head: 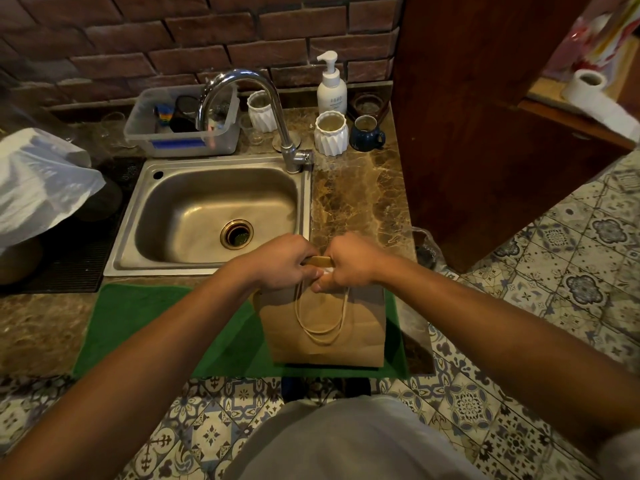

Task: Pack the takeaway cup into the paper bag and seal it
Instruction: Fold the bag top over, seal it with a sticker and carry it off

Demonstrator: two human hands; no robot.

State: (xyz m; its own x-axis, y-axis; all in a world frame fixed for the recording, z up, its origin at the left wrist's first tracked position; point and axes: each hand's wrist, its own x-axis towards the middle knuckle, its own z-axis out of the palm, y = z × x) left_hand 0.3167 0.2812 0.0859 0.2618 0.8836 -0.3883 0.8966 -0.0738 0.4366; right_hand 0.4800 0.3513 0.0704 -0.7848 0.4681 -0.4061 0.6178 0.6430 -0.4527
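Observation:
A brown paper bag (pixel 322 337) stands upright on a green mat (pixel 156 327) at the counter's front edge. Its twisted paper handle hangs down the near face. My left hand (pixel 280 263) and my right hand (pixel 349 261) grip the bag's top edge side by side, fingers curled round the folded paper. A small white scrap shows between the two hands. The takeaway cup is not visible; the inside of the bag is hidden.
A steel sink (pixel 214 216) with a tall tap (pixel 277 116) lies just behind the bag. White ribbed cups (pixel 330 133), a blue mug (pixel 367 133), a pump bottle (pixel 331 84) and a plastic tub (pixel 183 123) stand at the back. A wooden cabinet (pixel 485 116) rises on the right.

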